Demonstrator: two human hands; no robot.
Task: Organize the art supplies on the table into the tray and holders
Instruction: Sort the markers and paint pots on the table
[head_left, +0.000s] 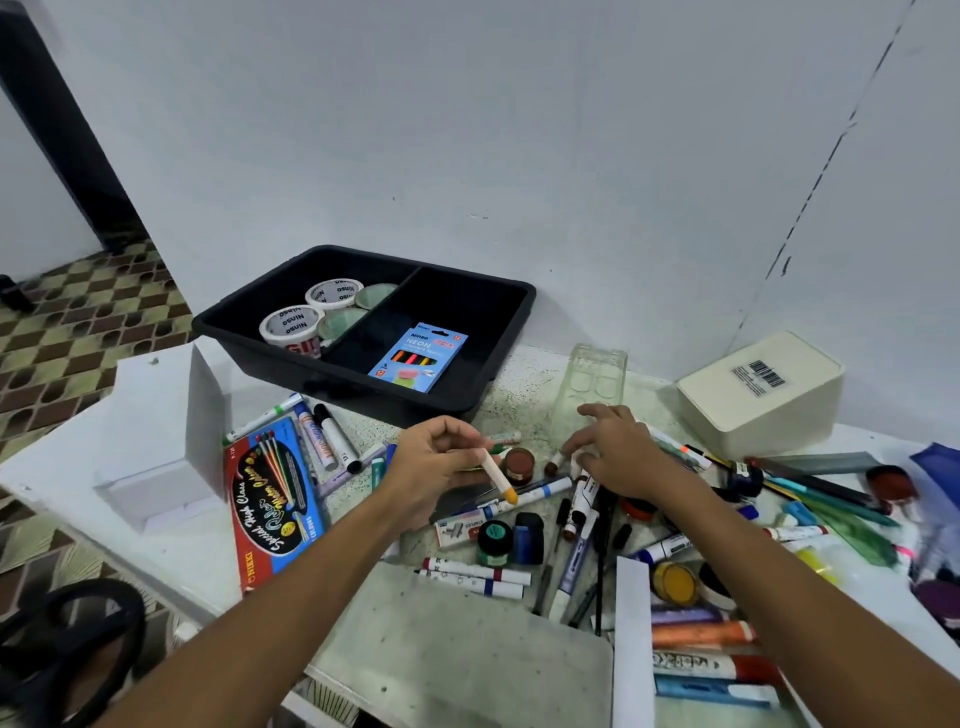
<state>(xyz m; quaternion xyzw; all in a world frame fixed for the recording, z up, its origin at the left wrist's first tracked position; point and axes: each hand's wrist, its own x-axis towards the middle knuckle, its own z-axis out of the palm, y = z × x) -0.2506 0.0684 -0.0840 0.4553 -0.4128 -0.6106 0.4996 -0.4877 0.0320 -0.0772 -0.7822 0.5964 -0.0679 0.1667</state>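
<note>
Nearby, black tray (511, 306), cream box (758, 395), scattered markers (475, 571) between.

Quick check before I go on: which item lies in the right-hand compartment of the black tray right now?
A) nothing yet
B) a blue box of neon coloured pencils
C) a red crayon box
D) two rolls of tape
B: the blue box of neon coloured pencils lies alone in the right compartment of the black tray, while the tape rolls sit in the left one.
</note>
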